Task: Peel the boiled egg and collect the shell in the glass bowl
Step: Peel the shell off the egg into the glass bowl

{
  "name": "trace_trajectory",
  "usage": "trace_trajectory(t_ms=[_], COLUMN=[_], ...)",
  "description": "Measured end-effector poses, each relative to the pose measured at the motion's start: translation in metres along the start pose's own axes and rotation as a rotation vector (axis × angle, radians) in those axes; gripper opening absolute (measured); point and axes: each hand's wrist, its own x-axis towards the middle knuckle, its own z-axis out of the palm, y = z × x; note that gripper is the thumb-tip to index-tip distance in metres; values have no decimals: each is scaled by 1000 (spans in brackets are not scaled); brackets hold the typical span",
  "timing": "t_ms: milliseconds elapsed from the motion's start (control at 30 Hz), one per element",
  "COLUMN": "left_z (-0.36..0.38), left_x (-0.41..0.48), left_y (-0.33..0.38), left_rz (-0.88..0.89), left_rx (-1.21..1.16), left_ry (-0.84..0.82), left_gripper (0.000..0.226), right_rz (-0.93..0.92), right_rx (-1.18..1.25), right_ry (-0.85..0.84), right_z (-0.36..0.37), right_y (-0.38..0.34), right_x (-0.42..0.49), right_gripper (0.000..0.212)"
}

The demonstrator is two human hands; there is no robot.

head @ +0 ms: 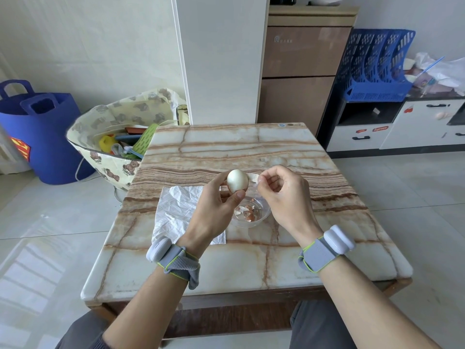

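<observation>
Wristbands (180, 263) foremost; gripped egg (237, 180) in left hand (214, 210) just above bowl (251, 224) of shell bits (247, 212) on desk (226, 147), long axis near upright, broader end seemingly up. Pinched shell strip (252, 177) in right hand (284, 197) beside egg. Best peeled low along the white, over the bowl, to drop fragments in without gouging.

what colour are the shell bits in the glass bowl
Shell bits are light brown and whitish, clearest in the head view.
</observation>
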Motion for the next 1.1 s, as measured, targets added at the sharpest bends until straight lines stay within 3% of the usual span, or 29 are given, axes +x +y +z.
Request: trace_trajectory(t_ms=[467, 767, 1100], left_z=[-2, 2, 2], left_x=[0, -3, -4], left_y=[-1, 4, 3], left_rz=[-33, -74, -54], left_rx=[27, -153, -176], left_ry=[18, 17, -19], left_gripper=[43, 56, 37], right_rz=[0, -10, -5], right_rx=[42, 34, 69], right_ry=[49, 0, -63], right_z=[-2, -1, 0], right_y=[-2, 0, 3], right_x=[1, -2, -3], right_gripper=[10, 11, 13])
